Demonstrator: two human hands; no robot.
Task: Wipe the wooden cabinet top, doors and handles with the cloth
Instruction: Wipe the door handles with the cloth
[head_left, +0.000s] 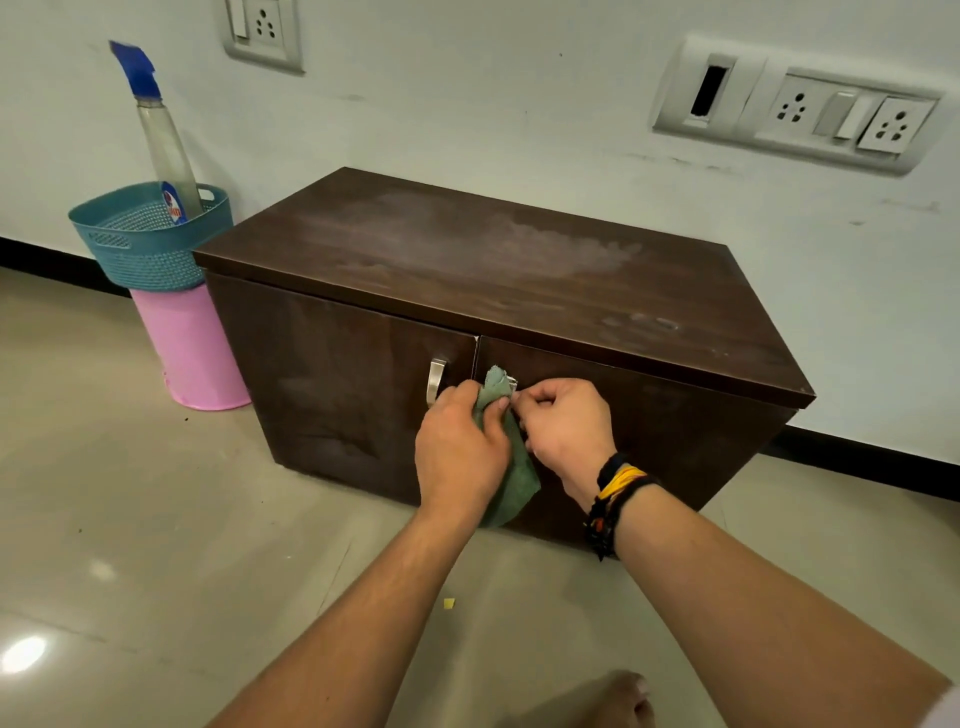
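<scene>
Cabinet (498, 291) of dark wood stands on the tiled floor (156, 545) against the far wall (519, 93), its top streaked with pale dusty smears. At the far left a pink bin (192, 353) sits on the floor beside the cabinet's left end, with a teal basket (145, 244) resting on top of it; a spray bottle (166, 145) with a blue nozzle leans upright inside the basket. On the left door (332, 384) a silver handle (435, 380) is in plain sight next to the gap between the doors. Just right of it, the left hand (460, 452) grips a green cloth (511, 462), fingers curled round the fabric, which bunches above the knuckles and hangs down below the palm. The cloth covers the right door's handle (512, 383), of which only a sliver of metal shows. The right hand (563, 431) is next to the cloth, its fingers curled in and pinching the cloth's edge at that handle; a black and yellow thread band (613, 493) wraps the wrist. Sockets and switches (800, 114) are set in the wall at the far right.
</scene>
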